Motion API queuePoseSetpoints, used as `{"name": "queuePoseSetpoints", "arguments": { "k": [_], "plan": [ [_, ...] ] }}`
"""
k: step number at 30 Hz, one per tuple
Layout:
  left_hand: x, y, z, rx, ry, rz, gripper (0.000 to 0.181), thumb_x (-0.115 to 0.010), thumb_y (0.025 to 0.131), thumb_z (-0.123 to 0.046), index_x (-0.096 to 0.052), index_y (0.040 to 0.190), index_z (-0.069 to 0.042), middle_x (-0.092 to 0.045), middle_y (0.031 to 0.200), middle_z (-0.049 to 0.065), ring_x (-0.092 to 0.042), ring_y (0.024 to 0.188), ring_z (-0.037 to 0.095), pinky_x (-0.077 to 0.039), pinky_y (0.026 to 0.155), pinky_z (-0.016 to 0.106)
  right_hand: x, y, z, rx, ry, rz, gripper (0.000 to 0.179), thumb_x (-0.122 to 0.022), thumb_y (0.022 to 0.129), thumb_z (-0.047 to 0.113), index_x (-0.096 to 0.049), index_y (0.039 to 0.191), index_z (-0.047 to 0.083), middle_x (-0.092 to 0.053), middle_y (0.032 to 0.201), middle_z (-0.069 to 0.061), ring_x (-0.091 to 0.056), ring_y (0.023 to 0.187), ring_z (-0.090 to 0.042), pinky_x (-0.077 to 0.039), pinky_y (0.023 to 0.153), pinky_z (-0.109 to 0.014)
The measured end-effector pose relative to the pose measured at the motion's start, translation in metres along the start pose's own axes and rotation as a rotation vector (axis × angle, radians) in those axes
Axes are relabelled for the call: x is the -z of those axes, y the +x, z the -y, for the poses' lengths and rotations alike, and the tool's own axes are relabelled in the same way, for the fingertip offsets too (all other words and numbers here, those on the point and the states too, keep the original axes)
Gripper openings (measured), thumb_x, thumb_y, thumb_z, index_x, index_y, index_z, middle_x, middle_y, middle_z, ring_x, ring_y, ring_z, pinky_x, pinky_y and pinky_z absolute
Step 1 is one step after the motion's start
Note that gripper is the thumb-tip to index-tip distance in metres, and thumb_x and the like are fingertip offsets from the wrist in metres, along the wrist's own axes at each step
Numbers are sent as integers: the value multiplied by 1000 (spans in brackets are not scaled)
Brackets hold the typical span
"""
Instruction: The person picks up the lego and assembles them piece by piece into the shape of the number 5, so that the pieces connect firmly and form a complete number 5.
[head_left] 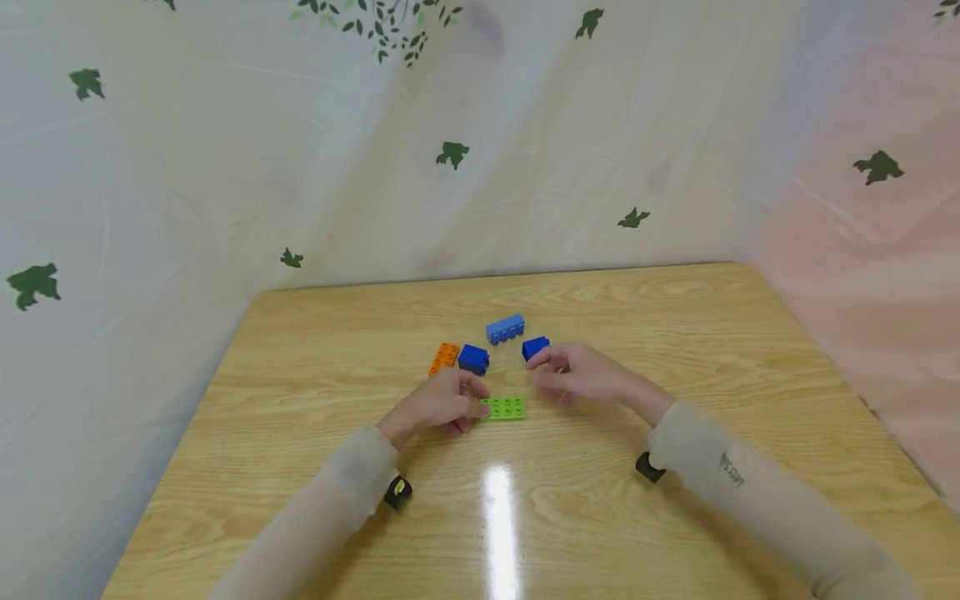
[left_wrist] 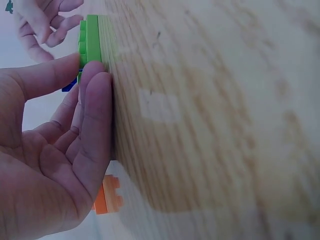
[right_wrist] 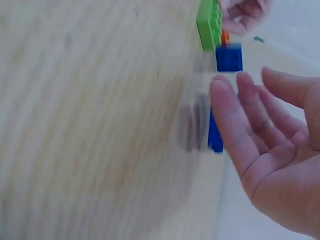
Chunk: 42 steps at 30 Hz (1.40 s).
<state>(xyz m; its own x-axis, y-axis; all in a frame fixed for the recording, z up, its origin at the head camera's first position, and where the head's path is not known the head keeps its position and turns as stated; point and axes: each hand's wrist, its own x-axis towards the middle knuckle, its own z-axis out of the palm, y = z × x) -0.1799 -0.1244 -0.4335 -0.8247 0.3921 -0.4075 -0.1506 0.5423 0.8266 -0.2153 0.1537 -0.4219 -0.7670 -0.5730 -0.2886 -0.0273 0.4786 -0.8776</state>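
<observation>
My left hand (head_left: 444,402) pinches the left end of a flat lime-green toy brick (head_left: 508,407) lying on the table. In the left wrist view, thumb and fingertips meet at the end of that green brick (left_wrist: 92,42). My right hand (head_left: 583,373) holds nothing; its fingers are loosely bent and spread from the thumb. Close by its fingertips lies a dark blue brick (head_left: 535,347), partly hidden behind the fingers in the right wrist view. Another dark blue brick (head_left: 473,359) sits just beyond the left hand, beside an orange brick (head_left: 444,357).
A long lighter blue brick (head_left: 506,328) lies farthest back, its studs facing me. All the bricks stand on a wooden table (head_left: 330,333). Behind the table's back edge hangs a pale cloth (head_left: 360,192) with leaf prints.
</observation>
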Motion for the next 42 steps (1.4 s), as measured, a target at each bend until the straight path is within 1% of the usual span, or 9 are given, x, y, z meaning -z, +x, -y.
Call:
{"name": "queuePoseSetpoints", "arguments": {
  "k": [6, 8, 10, 12, 17, 24, 30, 37, 42],
  "plan": [
    [0, 0, -1, -14, 13, 5, 24, -75, 93, -18, -66, 112, -7, -65, 78, 8, -61, 60, 18, -58, 57, 32, 21, 1, -5, 98, 25, -176, 48, -69, 99, 20, -51, 142, 5, -54, 124, -21, -66, 93, -38, -61, 75, -46],
    [0, 0, -1, -18, 11, 4, 24, -75, 93, -18, -66, 112, -7, -65, 79, 8, -61, 61, 18, -58, 57, 32, 25, 2, -8, 116, 32, -204, 55, -70, 98, 17, -46, 146, 4, -49, 134, -22, -65, 91, -40, -61, 75, -47],
    [0, 0, 0, -17, 9, 1, 24, -75, 93, -18, -66, 112, -7, -65, 79, 8, -61, 61, 18, -58, 57, 32, 27, 4, -12, 123, 47, -197, 60, -71, 97, 13, -42, 150, 4, -43, 145, -24, -65, 91, -41, -61, 76, -48],
    [-1, 0, 0, -19, 6, 0, 24, -75, 93, -18, -66, 112, -7, -65, 79, 8, -61, 61, 19, -58, 57, 32, 27, 7, -16, 125, 46, -167, 65, -70, 97, 12, -38, 153, 5, -39, 151, -24, -66, 92, -39, -61, 77, -47],
    [0, 0, 2, -18, -5, 0, 24, -75, 92, -17, -66, 112, -7, -65, 80, 8, -61, 61, 18, -58, 57, 32, 26, 13, -22, 100, 58, -82, 72, -70, 97, 10, -31, 158, 6, -39, 151, -25, -68, 96, -35, -61, 78, -44],
    [1, 0, 0, -9, 8, 7, 26, -75, 93, -20, -66, 113, -8, -66, 82, 7, -61, 61, 18, -58, 58, 31, 25, 16, -20, 58, 69, -49, 74, -68, 98, 8, -28, 160, 9, -27, 163, -17, -66, 93, -32, -61, 74, -43],
    [1, 0, 1, 2, 1, 9, 25, -76, 92, -20, -66, 112, -8, -66, 81, 7, -61, 61, 18, -58, 58, 31, 22, 17, -20, 26, 83, -42, 71, -67, 98, 7, -31, 159, 7, -33, 158, -19, -66, 90, -29, -61, 71, -42],
    [1, 1, 2, -6, -16, 12, 26, -76, 92, -19, -65, 113, -7, -66, 79, 8, -61, 61, 19, -58, 58, 31, 20, 18, -21, -2, 93, -71, 67, -69, 97, 6, -37, 156, 7, -40, 149, -18, -66, 85, -27, -62, 70, -42],
    [1, 1, 2, -5, -24, 18, 26, -76, 92, -19, -65, 112, -7, -66, 77, 8, -60, 60, 18, -58, 57, 30, 19, 19, -22, 2, 81, -70, 64, -67, 98, 5, -38, 155, 5, -45, 140, -20, -64, 84, -26, -61, 67, -39]
  ]
}}
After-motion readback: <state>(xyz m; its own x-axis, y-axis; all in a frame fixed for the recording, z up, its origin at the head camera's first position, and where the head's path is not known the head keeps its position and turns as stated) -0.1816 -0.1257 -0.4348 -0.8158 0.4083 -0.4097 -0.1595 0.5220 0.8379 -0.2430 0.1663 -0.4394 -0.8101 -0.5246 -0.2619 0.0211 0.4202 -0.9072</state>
